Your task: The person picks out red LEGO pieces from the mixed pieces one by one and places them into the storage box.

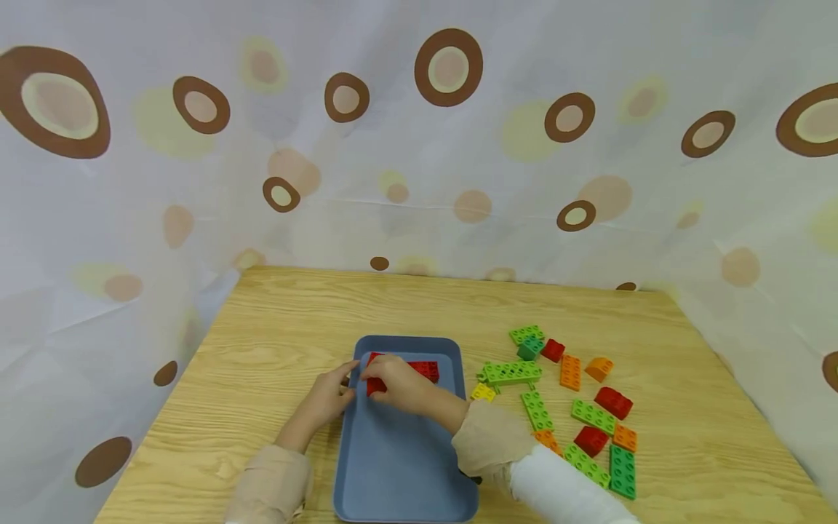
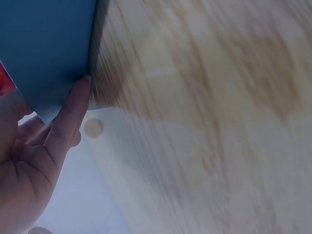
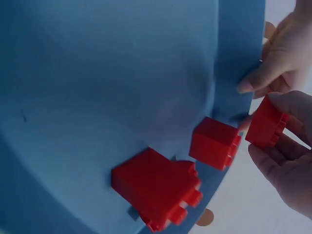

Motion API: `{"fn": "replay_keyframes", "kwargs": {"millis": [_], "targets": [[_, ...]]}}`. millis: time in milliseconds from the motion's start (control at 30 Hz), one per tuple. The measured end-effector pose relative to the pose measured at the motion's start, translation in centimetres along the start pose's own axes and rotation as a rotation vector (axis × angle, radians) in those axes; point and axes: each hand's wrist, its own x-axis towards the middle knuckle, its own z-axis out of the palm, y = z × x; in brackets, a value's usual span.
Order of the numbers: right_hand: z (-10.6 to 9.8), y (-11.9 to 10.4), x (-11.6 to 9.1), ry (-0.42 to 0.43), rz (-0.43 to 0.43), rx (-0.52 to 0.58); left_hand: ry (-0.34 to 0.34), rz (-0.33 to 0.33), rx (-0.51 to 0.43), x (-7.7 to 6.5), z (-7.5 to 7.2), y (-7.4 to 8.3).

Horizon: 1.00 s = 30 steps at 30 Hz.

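Observation:
A blue-grey tray (image 1: 406, 466) lies on the table with red toy bricks at its far end. In the head view, my right hand (image 1: 401, 382) is over that end. Its thumb and fingers pinch a small red brick (image 3: 264, 124), seen in the right wrist view above the tray's edge. Beside it in the tray are another small red brick (image 3: 213, 142) and a larger red piece (image 3: 156, 183). My left hand (image 1: 321, 400) holds the tray's left rim, thumb at the rim and fingers along the outer wall (image 2: 68, 63).
Right of the tray, loose bricks lie scattered: a light green wheel-base-like piece (image 1: 512, 372), a yellow brick (image 1: 483, 392), red curved bricks (image 1: 613, 402), orange bricks (image 1: 570, 372) and a dark green brick (image 1: 622, 471). A patterned curtain (image 1: 393, 160) hangs behind the wooden table (image 1: 288, 306).

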Motion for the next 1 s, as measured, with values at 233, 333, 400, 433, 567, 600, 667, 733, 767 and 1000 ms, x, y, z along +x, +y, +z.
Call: {"fn": "replay_keyframes", "kwargs": {"millis": [233,333,400,433,567,600,667,733,767,1000], "targets": [[1.9,0.4,0.3,-0.048,-0.011,-0.070,-0.027,-0.019,-0.020,0.2,0.1,0.1],[2.6,0.5,0.3,-0.058,-0.021,-0.129,-0.024,-0.012,-0.020,0.1,-0.1,0.2],[3.0,0.5,0.3,-0.075,-0.018,-0.158,-0.027,-0.016,-0.024,0.1,-0.1,0.1],[3.1,0.5,0.3,-0.085,-0.010,-0.166,-0.029,-0.020,-0.026,0.0,-0.1,0.1],[3.4,0.6,0.2,-0.106,0.007,-0.171,-0.035,-0.030,-0.035,0.1,0.0,-0.1],[3.5,0.6,0.2,-0.107,0.006,-0.168,-0.037,-0.032,-0.038,0.1,0.0,-0.1],[3.5,0.7,0.1,-0.104,-0.002,-0.164,-0.040,-0.039,-0.042,0.2,0.0,-0.1],[3.5,0.7,0.2,-0.104,-0.008,-0.164,-0.044,-0.045,-0.046,0.2,0.0,-0.1],[3.4,0.6,0.2,-0.103,-0.006,-0.160,-0.047,-0.046,-0.047,0.2,0.0,-0.1],[2.0,0.1,0.0,-0.072,0.050,-0.052,-0.048,-0.044,-0.037,0.1,-0.1,-0.1]]}}
